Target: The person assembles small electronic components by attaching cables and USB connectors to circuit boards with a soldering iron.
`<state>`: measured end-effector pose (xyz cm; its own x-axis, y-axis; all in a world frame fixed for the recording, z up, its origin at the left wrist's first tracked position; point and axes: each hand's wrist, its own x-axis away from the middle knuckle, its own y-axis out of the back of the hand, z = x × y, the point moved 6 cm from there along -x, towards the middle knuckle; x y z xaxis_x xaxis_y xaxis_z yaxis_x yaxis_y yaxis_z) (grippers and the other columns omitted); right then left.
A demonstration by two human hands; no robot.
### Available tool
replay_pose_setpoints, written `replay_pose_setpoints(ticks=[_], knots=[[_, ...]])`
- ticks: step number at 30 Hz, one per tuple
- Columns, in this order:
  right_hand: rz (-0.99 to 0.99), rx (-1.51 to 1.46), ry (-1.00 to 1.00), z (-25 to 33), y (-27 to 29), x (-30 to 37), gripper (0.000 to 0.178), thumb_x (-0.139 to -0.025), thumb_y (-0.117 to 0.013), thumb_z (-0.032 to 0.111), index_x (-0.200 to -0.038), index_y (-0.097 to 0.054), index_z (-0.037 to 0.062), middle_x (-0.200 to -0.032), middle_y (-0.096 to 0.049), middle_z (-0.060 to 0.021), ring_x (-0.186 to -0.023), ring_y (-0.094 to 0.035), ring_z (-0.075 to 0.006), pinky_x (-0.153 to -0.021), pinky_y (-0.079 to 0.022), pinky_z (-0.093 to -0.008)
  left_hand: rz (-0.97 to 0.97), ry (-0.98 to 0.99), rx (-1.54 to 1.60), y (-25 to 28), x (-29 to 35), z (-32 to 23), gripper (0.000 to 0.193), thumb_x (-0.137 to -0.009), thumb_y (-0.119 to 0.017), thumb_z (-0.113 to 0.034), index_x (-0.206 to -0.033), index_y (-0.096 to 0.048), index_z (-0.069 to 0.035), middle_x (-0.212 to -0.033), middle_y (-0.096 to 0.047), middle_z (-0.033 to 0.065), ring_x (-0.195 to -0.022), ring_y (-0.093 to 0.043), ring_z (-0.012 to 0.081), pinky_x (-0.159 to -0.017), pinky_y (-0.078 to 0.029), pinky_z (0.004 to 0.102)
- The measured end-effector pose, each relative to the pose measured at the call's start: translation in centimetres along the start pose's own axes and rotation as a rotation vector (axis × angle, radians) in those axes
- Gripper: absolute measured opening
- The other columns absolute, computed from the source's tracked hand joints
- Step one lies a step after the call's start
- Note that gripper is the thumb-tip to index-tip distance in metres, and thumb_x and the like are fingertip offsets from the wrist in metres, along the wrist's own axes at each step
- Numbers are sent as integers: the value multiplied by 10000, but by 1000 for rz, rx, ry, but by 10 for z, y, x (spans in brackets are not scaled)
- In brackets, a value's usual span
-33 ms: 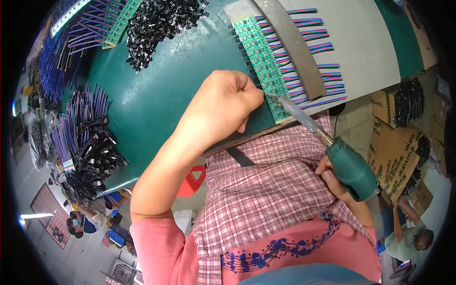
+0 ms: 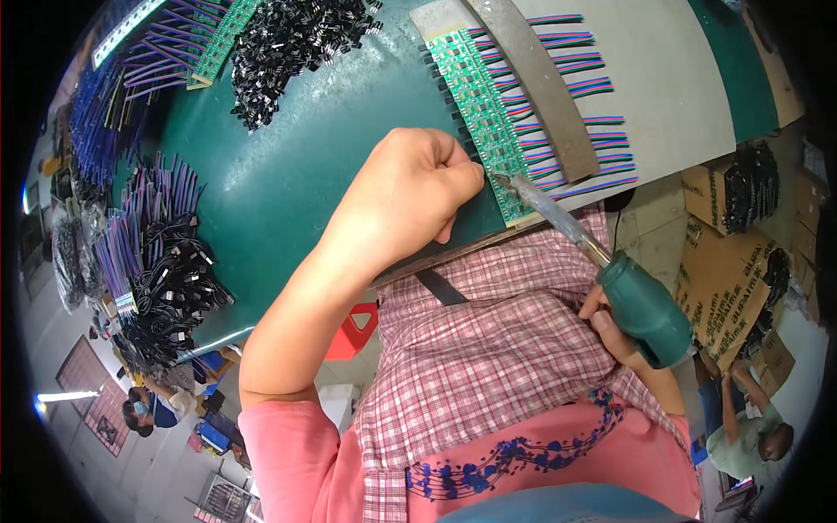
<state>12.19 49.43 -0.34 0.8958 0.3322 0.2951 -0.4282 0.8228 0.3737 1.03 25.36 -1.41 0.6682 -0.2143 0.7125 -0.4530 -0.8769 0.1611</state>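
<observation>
My left hand (image 2: 408,190) is closed, thumb and fingertips pinched together at the left edge of a green circuit board panel (image 2: 482,113); whatever they pinch is hidden. Small black connectors (image 2: 453,103) stick out along that edge farther up. My right hand (image 2: 613,331) grips a green-handled soldering iron (image 2: 645,309), whose tip reaches the panel's near end close to my left fingertips. Thin multicoloured wires (image 2: 602,120) run from the panel's right side, passing beneath a curved-looking metal bar (image 2: 545,91).
A heap of black connectors (image 2: 292,52) lies on the green tabletop (image 2: 349,96), with another wired panel (image 2: 222,39) beside it. Bundles of wires and black cables (image 2: 166,288) fill the left side. Cardboard boxes (image 2: 711,279) stand at right. Other people (image 2: 754,440) sit farther off.
</observation>
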Motion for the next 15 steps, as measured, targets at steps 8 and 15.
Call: replay_pose_setpoints(ticks=[8,15], knots=[[37,257,172,9,3,-2,176,-848,-602,182,-905,-593,16,-764,-592,-61,-676,-527,-142,-650,-424,-274,5,8,2,2,-2,-1,200,-863,-575,-126,-776,-603,52,-625,-570,22,-421,-433,57,-401,-317,224],[35,156,-37,1,7,5,112,-698,-689,80,-799,-648,105,-738,-659,-37,-693,-613,-206,-640,-498,-327,17,15,1,2,0,1,193,-853,-581,-127,-779,-604,49,-643,-577,26,-422,-435,55,-400,-317,221]])
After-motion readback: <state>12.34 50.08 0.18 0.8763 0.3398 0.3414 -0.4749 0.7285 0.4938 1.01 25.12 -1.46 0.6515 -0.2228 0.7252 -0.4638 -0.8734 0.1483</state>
